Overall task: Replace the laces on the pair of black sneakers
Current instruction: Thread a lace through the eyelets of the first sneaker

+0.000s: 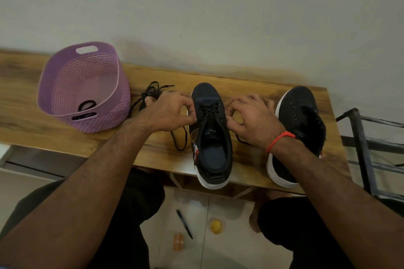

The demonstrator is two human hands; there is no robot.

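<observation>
Both hands work the centre sneaker (pixel 211 129). The left hand (pixel 168 111) pinches its black lace (pixel 208 109). The right hand (pixel 251 116) pinches the lace's other side

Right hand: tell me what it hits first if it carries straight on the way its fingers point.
The right hand points leftward, so it likely meets the laced sneaker it already works at.

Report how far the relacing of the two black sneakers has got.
Done: the black sneaker on the right shows bare eyelets, and a loose black lace lies beside the purple perforated plastic basket.

In hand: the left hand and right hand pinch lace ends at the partly laced middle black sneaker.

Left: finishing it, then lacing the right one.
</observation>
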